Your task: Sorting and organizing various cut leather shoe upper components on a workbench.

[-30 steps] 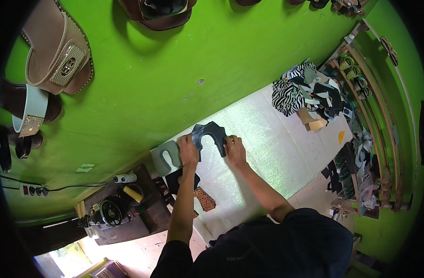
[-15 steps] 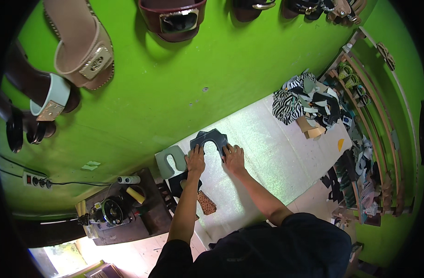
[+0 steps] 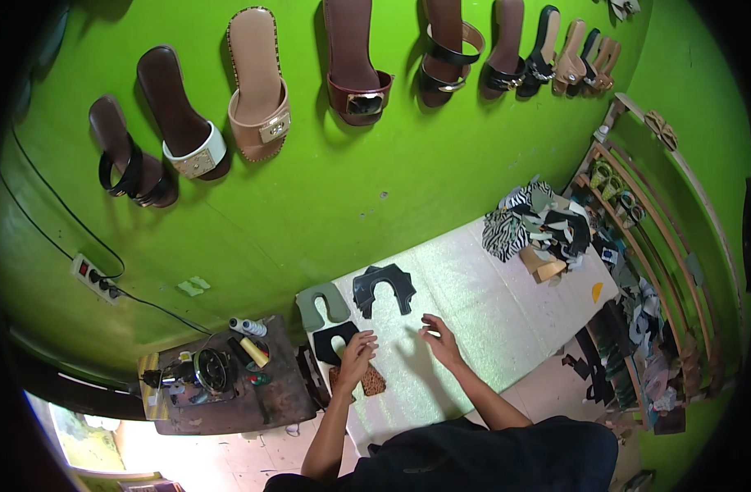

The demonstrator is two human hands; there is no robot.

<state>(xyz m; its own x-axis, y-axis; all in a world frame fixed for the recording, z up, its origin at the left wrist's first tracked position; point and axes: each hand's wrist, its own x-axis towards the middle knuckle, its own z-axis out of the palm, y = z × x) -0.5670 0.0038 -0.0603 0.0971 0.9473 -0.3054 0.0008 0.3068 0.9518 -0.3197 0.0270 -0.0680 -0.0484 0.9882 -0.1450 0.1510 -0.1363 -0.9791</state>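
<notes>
My dark pieces (image 3: 384,275) look smooth, my white table (image 3: 474,307) looks shiny, and I see zebra scraps (image 3: 505,236) that look like cloth

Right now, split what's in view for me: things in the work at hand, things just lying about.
Likely in the work, nearest the open left hand and right hand:
dark U-shaped pieces
grey-green U-shaped piece
black piece
leopard-print pieces

Likely just lying about:
scrap pile
yellow piece
hanging sandals
black-wheeled machine
</notes>
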